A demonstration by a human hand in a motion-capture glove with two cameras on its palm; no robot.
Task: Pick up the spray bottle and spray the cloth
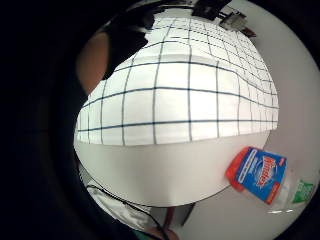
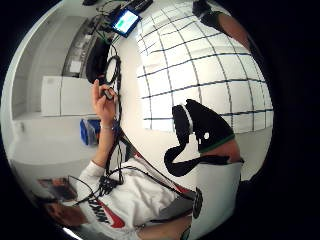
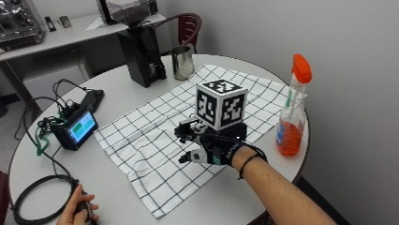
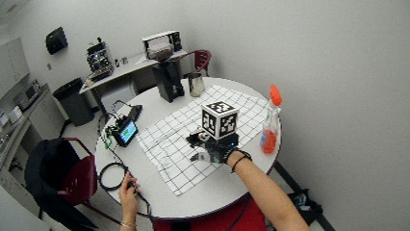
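Note:
The spray bottle (image 3: 291,126) stands upright near the table's right edge, clear with orange liquid and an orange cap; it also shows in the wide outside view (image 4: 270,127). The white cloth (image 3: 156,136) with a dark grid lies flat across the table's middle. My gloved right hand (image 3: 215,149) hovers over the cloth's right part, left of the bottle and apart from it, fingers relaxed and holding nothing. The little finger side palm view shows the cloth (image 1: 175,100) and the bottle's blue and red label (image 1: 260,172) beside it. The thumb side palm view shows my gloved thumb (image 2: 205,127) over the cloth (image 2: 200,65).
A black coffee grinder (image 3: 142,47) and a metal cup (image 3: 182,62) stand at the table's far side. A small screen device (image 3: 78,129) and cables (image 3: 37,197) lie at the left, where the bare hand (image 3: 81,210) holds a cable. The round table's edge (image 3: 299,168) runs close to the bottle.

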